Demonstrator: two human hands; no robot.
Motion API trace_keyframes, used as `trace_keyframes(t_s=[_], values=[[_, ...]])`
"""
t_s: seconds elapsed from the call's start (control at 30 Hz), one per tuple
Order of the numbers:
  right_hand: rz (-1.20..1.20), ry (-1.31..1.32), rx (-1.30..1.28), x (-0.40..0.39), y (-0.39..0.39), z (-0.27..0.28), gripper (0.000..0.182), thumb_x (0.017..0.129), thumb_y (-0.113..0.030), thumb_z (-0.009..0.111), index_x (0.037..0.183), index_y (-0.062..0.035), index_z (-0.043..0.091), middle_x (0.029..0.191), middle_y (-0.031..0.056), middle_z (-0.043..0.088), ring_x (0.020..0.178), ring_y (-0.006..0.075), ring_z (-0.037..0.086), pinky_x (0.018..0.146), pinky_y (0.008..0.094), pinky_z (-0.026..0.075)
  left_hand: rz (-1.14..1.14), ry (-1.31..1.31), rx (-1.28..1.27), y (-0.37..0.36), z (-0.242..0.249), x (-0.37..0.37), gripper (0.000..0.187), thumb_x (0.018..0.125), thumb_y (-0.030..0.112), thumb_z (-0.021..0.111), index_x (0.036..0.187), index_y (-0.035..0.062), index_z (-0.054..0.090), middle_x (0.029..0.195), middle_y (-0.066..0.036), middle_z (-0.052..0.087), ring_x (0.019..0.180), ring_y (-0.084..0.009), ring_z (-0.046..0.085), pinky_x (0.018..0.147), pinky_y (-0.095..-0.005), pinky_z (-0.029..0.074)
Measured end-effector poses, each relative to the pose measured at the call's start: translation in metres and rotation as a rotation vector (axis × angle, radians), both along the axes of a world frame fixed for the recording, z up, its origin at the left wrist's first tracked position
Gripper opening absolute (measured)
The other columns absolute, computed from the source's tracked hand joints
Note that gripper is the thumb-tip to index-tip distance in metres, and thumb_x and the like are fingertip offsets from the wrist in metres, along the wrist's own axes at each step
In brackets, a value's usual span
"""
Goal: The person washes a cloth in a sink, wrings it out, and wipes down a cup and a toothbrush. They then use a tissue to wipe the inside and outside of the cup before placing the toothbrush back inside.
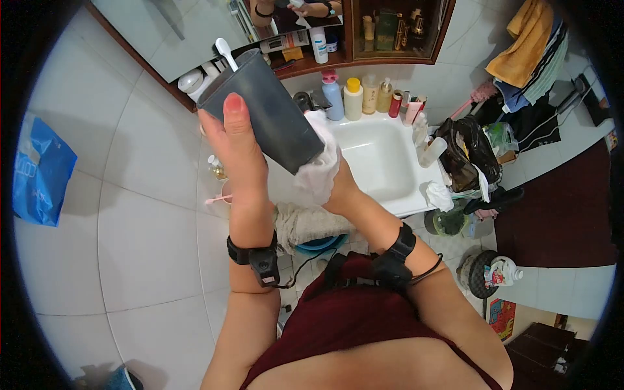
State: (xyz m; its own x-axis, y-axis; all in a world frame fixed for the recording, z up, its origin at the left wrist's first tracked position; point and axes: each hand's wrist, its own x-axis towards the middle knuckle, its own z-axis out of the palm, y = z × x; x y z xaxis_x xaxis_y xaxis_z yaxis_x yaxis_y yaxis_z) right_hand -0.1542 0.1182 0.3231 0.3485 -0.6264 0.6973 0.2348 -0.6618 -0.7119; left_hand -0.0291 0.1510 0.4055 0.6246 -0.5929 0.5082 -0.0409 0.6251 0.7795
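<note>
A dark grey cup (270,110) lies tilted in front of the mirror cabinet, its open end at the upper left with a white toothbrush handle (225,53) sticking out. My left hand (239,143) holds it near that open end, thumb across the side. Against the cup's lower right end is a bunched white cloth (318,162), gripped by my right hand (341,188), whose fingers are mostly hidden behind the cloth. A strap with a small black device is on each of my forearms.
Right of the cup is a white sink (377,159), with several bottles (353,101) along its back edge. The cabinet (390,62) hangs above. A black plastic bag (471,153) sits at the right. Towels (523,45) hang at the upper right.
</note>
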Motion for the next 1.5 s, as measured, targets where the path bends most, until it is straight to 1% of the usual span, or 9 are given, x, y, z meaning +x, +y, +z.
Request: trace_keyframes(t_s=[0.07, 0.37, 0.6, 0.77, 0.9, 1.23, 1.3, 1.4, 1.5], values=[[0.342, -0.177, 0.473, -0.005, 0.002, 0.014, 0.060, 0.076, -0.010, 0.060, 0.130, 0.0004, 0.035, 0.110, 0.0171, 0.054, 0.100, 0.0381, 0.052, 0.098, 0.0420, 0.035, 0.106, -0.175, 0.063, 0.002, -0.003, -0.005, 0.049, 0.084, 0.029, 0.064, 0.117, 0.0010, 0.042, 0.104, -0.007, 0.052, 0.094, -0.0141, 0.050, 0.085, -0.0269, 0.041], [-0.116, -0.065, -0.202, -0.008, -0.030, 0.063, 0.021, 0.082, -0.006, 0.053, 0.102, -0.0048, 0.056, 0.118, 0.0236, 0.049, 0.103, 0.0407, 0.051, 0.088, 0.0419, 0.042, 0.014, -0.269, 0.057, 0.006, -0.040, -0.049, 0.050, 0.083, 0.022, 0.065, 0.119, -0.0006, 0.039, 0.108, -0.010, 0.052, 0.098, -0.0153, 0.050, 0.087, -0.0276, 0.041], [-0.220, 0.141, 0.014, 0.003, 0.014, 0.004, 0.052, 0.083, -0.017, 0.056, 0.126, 0.0032, 0.036, 0.121, 0.0219, 0.047, 0.110, 0.0357, 0.050, 0.091, 0.0405, 0.041, 0.145, -0.288, 0.190, 0.006, -0.029, -0.033, 0.051, 0.085, 0.026, 0.062, 0.119, -0.0021, 0.037, 0.109, -0.011, 0.049, 0.099, -0.0179, 0.048, 0.088, -0.0299, 0.039], [-0.078, -0.013, -0.064, -0.012, -0.030, -0.002, 0.040, 0.083, -0.001, 0.048, 0.122, 0.0052, 0.040, 0.117, 0.0242, 0.049, 0.111, 0.0374, 0.047, 0.093, 0.0388, 0.039, -0.110, -0.099, 0.119, 0.012, -0.035, -0.032, 0.097, 0.076, 0.074, 0.042, 0.135, -0.0017, 0.026, 0.128, -0.014, 0.041, 0.112, -0.0209, 0.043, 0.096, -0.0325, 0.033], [-0.161, -0.079, -0.390, -0.015, -0.015, 0.011, 0.032, 0.089, -0.001, 0.036, 0.117, 0.0059, 0.049, 0.115, 0.0204, 0.053, 0.108, 0.0328, 0.052, 0.094, 0.0355, 0.039, -0.338, 0.038, 0.156, 0.015, -0.034, -0.021, 0.078, 0.081, 0.058, 0.057, 0.129, 0.0015, 0.033, 0.116, -0.010, 0.049, 0.102, -0.0146, 0.049, 0.088, -0.0272, 0.039], [-0.034, -0.202, 0.097, -0.010, -0.024, 0.053, 0.024, 0.086, -0.008, 0.048, 0.106, 0.0019, 0.056, 0.110, 0.0194, 0.054, 0.110, 0.0340, 0.048, 0.096, 0.0374, 0.036, -0.123, -0.209, 0.090, 0.011, -0.039, -0.056, 0.065, 0.082, 0.042, 0.064, 0.124, 0.0006, 0.037, 0.112, -0.007, 0.048, 0.101, -0.0143, 0.046, 0.089, -0.0274, 0.037], [-0.238, 0.028, -0.400, -0.014, -0.021, 0.036, 0.025, 0.083, -0.008, 0.050, 0.106, -0.0004, 0.051, 0.105, 0.0204, 0.052, 0.106, 0.0356, 0.050, 0.089, 0.0376, 0.041, -0.061, -0.170, 0.089, 0.008, -0.040, -0.047, 0.060, 0.084, 0.041, 0.062, 0.122, 0.0003, 0.038, 0.111, -0.007, 0.048, 0.100, -0.0134, 0.046, 0.087, -0.0268, 0.038], [0.134, 0.097, 0.574, -0.015, 0.029, 0.054, 0.050, 0.076, -0.018, 0.059, 0.119, -0.0001, 0.042, 0.104, 0.0205, 0.052, 0.094, 0.0317, 0.056, 0.079, 0.0346, 0.045, -0.010, -0.041, 0.123, 0.006, -0.031, -0.036, 0.055, 0.087, 0.036, 0.060, 0.121, 0.0002, 0.038, 0.109, -0.007, 0.049, 0.097, -0.0128, 0.047, 0.085, -0.0252, 0.039], [-0.159, -0.038, 0.160, 0.000, 0.032, 0.000, 0.050, 0.078, -0.017, 0.056, 0.122, 0.0015, 0.041, 0.100, 0.0197, 0.055, 0.092, 0.0284, 0.057, 0.080, 0.0341, 0.044, -0.018, -0.064, 0.122, 0.008, -0.032, -0.040, 0.055, 0.086, 0.035, 0.061, 0.121, -0.0001, 0.037, 0.110, -0.008, 0.050, 0.097, -0.0134, 0.048, 0.085, -0.0252, 0.040]])
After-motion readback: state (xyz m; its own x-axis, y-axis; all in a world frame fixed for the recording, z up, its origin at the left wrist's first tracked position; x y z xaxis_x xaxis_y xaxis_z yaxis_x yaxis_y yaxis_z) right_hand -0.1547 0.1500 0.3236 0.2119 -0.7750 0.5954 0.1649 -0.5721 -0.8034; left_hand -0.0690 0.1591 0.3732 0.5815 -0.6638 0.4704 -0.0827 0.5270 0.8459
